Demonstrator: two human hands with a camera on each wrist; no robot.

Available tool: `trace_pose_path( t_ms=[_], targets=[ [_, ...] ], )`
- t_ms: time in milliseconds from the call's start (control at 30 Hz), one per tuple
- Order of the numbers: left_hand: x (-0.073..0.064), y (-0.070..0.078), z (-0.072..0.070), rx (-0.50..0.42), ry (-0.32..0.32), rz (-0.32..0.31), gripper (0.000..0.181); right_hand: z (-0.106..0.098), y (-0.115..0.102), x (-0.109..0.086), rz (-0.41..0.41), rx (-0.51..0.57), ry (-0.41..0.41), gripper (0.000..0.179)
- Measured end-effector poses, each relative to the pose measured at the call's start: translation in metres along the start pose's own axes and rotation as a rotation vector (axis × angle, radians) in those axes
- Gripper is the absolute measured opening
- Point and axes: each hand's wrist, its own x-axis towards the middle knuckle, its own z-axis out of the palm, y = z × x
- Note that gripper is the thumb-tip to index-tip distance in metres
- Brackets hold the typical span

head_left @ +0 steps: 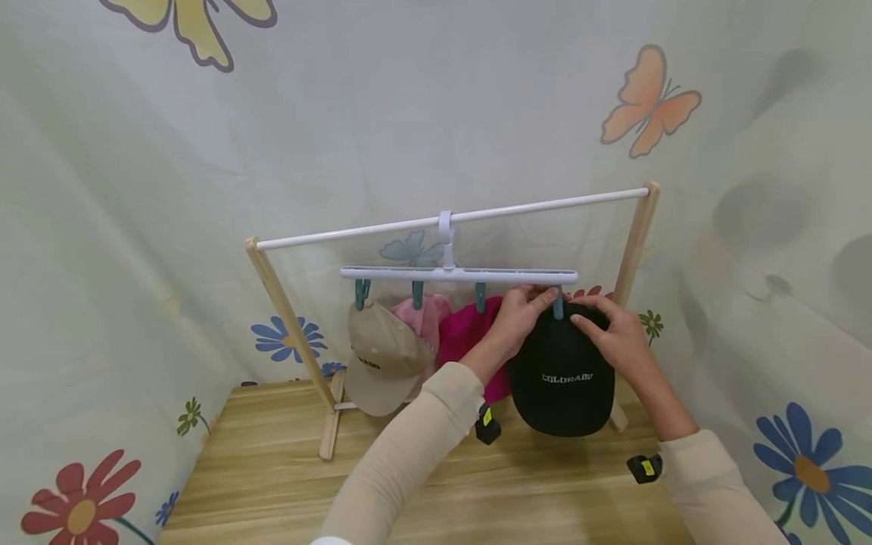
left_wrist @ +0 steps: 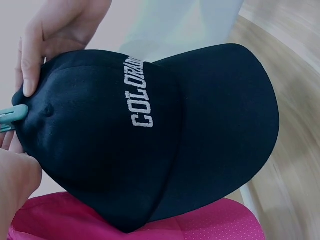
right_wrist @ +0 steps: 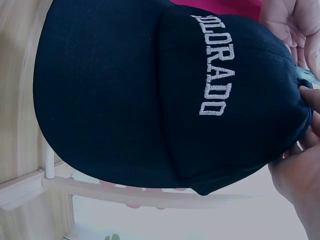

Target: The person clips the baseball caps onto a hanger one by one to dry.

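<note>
A black baseball cap (head_left: 562,405) lettered COLORADO hangs brim down at the right end of a white clip hanger (head_left: 409,275). The teal clip (head_left: 559,305) there bites the top of its crown. My left hand (head_left: 511,324) pinches this clip from the left, its thumb against the side and its fingers partly hidden behind. On the other side, my right hand (head_left: 621,341) grips the crown's top edge, thumb in front and fingers behind the fabric. Left of the black cap hang a magenta cap (head_left: 463,333), a pink cap (head_left: 425,314) and a beige cap (head_left: 391,341), under more teal clips.
The hanger hooks over the white rod (head_left: 545,207) of a small wooden-legged rack (head_left: 282,303). This rack stands on a wood-grain table (head_left: 272,469). A pale curtain (head_left: 341,113) with butterflies and flowers rises close behind and at both sides.
</note>
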Motion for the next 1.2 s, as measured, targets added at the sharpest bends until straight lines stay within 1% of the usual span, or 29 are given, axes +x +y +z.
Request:
trace_pose_path(
  t_ms=[133, 333, 533, 733, 833, 967, 1100, 1200],
  targets=[
    [-0.002, -0.001, 0.002, -0.020, 0.012, -0.003, 0.034, 0.000, -0.001, 0.000, -0.006, -0.001, -0.008, 0.030],
    [-0.004, -0.003, 0.003, -0.043, 0.052, -0.020, 0.029, -0.001, -0.002, 0.001, -0.011, -0.013, -0.033, 0.032],
    [-0.004, -0.004, 0.003, -0.040, 0.052, -0.022, 0.030, -0.001, -0.001, 0.001, -0.019, -0.027, -0.027, 0.032],
    [-0.004, -0.003, 0.002, -0.038, 0.054, -0.011, 0.028, -0.001, 0.000, 0.002, -0.062, -0.022, 0.043, 0.032],
    [-0.005, -0.003, 0.000, -0.037, 0.051, 0.000, 0.027, -0.001, 0.001, 0.003, -0.061, -0.025, 0.093, 0.031],
    [-0.009, -0.003, -0.006, -0.016, 0.029, 0.035, 0.028, -0.001, -0.001, 0.003, -0.053, -0.051, 0.167, 0.029],
    [-0.015, -0.005, -0.014, 0.022, 0.007, 0.074, 0.030, -0.001, -0.003, 0.003, -0.073, -0.061, 0.211, 0.029],
    [-0.022, -0.007, -0.021, 0.075, 0.003, 0.080, 0.030, -0.001, -0.004, 0.001, -0.102, -0.071, 0.222, 0.030]
  ],
)
